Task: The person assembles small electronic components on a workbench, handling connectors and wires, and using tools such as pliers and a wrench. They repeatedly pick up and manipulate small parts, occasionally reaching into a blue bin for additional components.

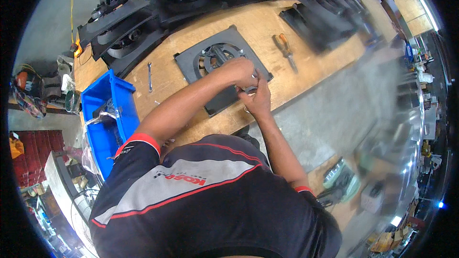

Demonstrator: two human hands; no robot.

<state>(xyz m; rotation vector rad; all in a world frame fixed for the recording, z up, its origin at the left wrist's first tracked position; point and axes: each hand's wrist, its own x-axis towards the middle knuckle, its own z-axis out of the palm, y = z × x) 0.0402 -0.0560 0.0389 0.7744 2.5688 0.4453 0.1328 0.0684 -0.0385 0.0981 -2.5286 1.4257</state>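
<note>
A square black fan shroud (188, 64) with a round, ribbed opening lies flat on the wooden workbench in front of me. Over its near right part my two hands meet. My left hand (239, 72) is closed with its fingers curled down, hiding part of the opening. Just against it, my right hand (258, 99) is pinched, thumb and fingertips together by the left fingers. Something small may be between them, but I cannot make it out. To the right of the shroud lie pliers (289, 57) with orange handles. A metal wrench (150, 77) rests on its left.
On the bench's left edge stands a blue bin (125, 110) holding dark parts and clear plastic. Stacked black shrouds (210, 1) line the far side, and more black panels (318, 24) sit at the far right. Grey floor (330, 114) shows beyond the bench's near right edge.
</note>
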